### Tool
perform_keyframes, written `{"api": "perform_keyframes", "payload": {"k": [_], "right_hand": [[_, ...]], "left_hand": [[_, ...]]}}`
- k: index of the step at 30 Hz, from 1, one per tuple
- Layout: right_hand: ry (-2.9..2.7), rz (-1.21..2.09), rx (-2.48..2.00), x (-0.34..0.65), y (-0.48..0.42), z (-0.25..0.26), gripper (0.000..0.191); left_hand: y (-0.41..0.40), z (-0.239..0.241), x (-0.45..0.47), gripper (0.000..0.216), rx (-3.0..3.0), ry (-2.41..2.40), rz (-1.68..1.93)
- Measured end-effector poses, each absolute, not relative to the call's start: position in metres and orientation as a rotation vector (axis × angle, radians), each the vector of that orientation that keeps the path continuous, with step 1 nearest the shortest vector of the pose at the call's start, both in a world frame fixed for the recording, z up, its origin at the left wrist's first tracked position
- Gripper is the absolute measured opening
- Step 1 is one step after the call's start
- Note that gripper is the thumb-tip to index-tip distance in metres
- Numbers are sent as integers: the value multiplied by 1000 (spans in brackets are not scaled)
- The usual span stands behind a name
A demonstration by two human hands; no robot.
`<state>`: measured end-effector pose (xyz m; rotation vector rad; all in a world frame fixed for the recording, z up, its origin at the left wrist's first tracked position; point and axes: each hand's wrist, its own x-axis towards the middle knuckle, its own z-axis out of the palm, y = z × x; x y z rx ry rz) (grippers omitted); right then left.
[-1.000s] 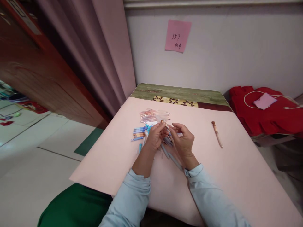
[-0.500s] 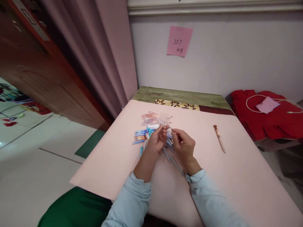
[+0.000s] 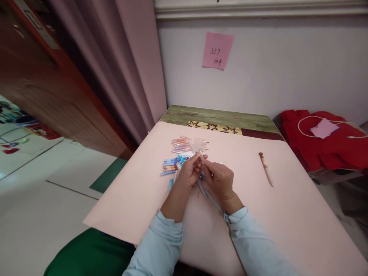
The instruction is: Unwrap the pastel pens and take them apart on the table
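Both my hands meet over a heap of pen parts on the pink table sheet (image 3: 138,199). My left hand (image 3: 190,171) is closed in a pinch on a small pen part whose brownish tip shows at my fingertips. My right hand (image 3: 219,178) is closed too, its fingertips touching the same small piece; what it grips is too small to name. Under my hands lie grey-blue pen barrels (image 3: 209,196). Left of them sit blue and orange pen caps (image 3: 170,165). Behind them lie clear tubes with orange refills (image 3: 184,143).
One assembled pale pen with a brown top (image 3: 266,169) lies alone to the right. A pink note (image 3: 217,50) hangs on the wall. A red cloth with a white cable (image 3: 322,140) sits at the right. A curtain and wooden door stand left.
My right hand has moved left until its fingertips meet my left hand's pinch. The camera view rose slightly a second ago.
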<state>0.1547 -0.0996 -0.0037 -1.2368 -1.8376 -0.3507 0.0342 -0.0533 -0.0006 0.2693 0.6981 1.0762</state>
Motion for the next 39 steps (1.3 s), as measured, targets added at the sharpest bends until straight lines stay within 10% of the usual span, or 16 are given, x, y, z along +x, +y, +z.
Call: {"api": "perform_keyframes", "payload": {"k": [29,39], "right_hand": [[-1460,-74,-1368,151,-102,0,15],[-1054,957,-1065,149,-94,7,27]], "left_hand": [[-60,2,38,24,383,557,1108],[-59,0,37,22,365,544,1131]]}}
